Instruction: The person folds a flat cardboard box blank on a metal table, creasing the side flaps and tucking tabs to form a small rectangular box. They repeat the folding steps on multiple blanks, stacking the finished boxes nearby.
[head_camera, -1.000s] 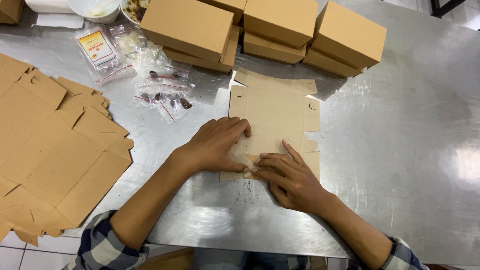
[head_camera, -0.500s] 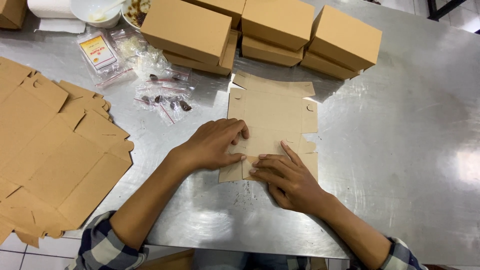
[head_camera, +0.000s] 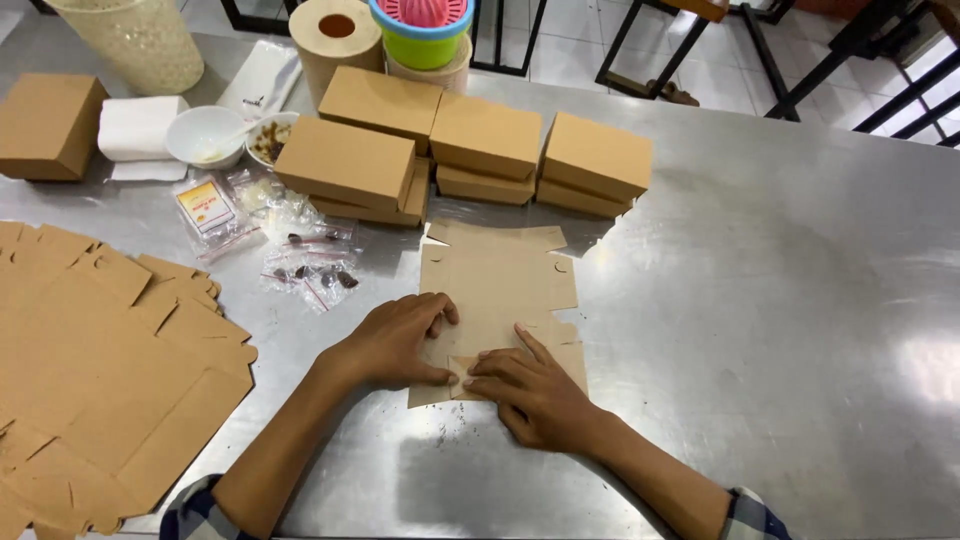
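Brushed steel desk (head_camera: 800, 300), scuffed, with soft glare patches toward the right side and dark specks near the front edge. Flat unfolded cardboard box blank (head_camera: 500, 290) lies at desk centre, just in front of the folded boxes. Left hand (head_camera: 395, 340) rests palm down on the blank's lower left part, fingers spread flat, gripping nothing. Right hand (head_camera: 530, 395) lies flat beside it on the lower edge, fingers extended and pressing a small flap; fingertips of both hands nearly touch. Stack of flat box blanks (head_camera: 100, 380) fans out over the desk's left end. Assembled brown cardboard boxes (head_camera: 480, 150) stand in low piles behind the blank; one more box (head_camera: 45, 125) sits at far left. Small clear sachets (head_camera: 300, 250) are scattered between stack and boxes. White bowl (head_camera: 205, 135), folded white tissue (head_camera: 135, 130), paper roll (head_camera: 335, 35) and a coloured plastic juicer (head_camera: 425, 25) line the rear edge. Beyond: pale tiled floor (head_camera: 560, 45) and dark metal furniture legs (head_camera: 830, 60).
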